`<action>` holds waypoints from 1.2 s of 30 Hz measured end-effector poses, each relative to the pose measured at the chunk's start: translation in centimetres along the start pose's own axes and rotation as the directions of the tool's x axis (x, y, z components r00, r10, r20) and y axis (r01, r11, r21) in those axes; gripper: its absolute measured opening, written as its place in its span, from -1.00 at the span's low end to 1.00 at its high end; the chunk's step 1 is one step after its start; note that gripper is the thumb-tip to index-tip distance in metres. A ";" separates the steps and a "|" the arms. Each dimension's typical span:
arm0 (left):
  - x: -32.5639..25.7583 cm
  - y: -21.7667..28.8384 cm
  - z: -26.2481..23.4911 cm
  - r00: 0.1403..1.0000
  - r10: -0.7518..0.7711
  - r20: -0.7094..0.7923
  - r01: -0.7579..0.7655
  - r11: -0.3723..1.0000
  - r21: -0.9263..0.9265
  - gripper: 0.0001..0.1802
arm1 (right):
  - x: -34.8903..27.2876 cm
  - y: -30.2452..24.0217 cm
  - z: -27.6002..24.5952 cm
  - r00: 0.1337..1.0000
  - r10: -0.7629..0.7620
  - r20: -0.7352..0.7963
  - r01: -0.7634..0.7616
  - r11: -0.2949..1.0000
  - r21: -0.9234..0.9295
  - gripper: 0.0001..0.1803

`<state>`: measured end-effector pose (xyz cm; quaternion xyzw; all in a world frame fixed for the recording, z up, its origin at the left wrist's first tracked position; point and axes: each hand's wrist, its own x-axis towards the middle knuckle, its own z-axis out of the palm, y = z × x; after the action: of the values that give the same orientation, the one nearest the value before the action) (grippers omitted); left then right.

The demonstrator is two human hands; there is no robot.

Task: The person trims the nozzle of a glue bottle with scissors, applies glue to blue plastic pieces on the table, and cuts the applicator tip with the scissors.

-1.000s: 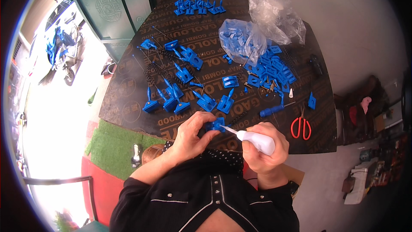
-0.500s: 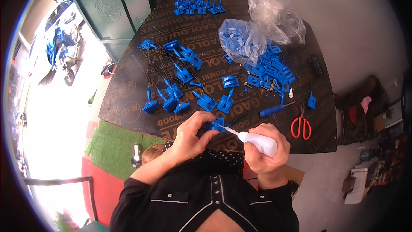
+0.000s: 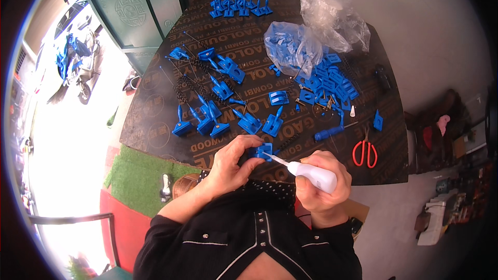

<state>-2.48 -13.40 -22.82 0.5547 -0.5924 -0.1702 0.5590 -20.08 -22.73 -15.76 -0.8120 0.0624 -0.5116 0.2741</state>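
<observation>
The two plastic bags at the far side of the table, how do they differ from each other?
The nearer plastic bag is packed with blue parts and looks blue and bulging; the farther plastic bag shows no parts inside and is crumpled, looking whitish. The nearer one lies against the loose pile of blue parts; the farther one sits behind it, toward the table's edge. Both are thin, clear and wrinkled, and they touch.

A small blue plastic piece [image 3: 261,151], flat and squarish with raised edges, sits pinched in the fingers [image 3: 244,150] of the left hand [image 3: 233,163], held just above the near edge of the dark tabletop [image 3: 155,124]. Meeting it from the right is a white squeeze bottle [image 3: 315,175] wrapped in the right hand [image 3: 324,186], lying tilted with its thin pointed nozzle [image 3: 277,159] angled up and to the left, the tip touching the blue piece.
</observation>
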 end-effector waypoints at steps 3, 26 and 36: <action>-0.1 -0.1 0.0 1.000 -0.006 0.005 0.006 1.000 -0.011 -0.62 | -0.1 0.0 0.0 1.000 -0.011 0.003 0.011 1.000 -0.009 -0.61; 0.0 0.0 0.2 1.000 -0.003 -0.024 0.004 1.000 0.028 -0.62 | -0.3 0.2 0.4 0.998 -0.052 0.022 0.054 0.997 -0.052 -0.61; -0.1 -0.1 0.1 1.000 0.006 -0.017 -0.006 1.000 0.025 -0.61 | -0.3 0.2 0.4 0.998 -0.064 0.019 0.065 0.996 -0.068 -0.61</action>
<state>-2.55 -13.39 -22.96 0.5612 -0.5913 -0.1563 0.5577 -19.84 -22.61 -16.22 -0.8268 0.0513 -0.5109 0.2297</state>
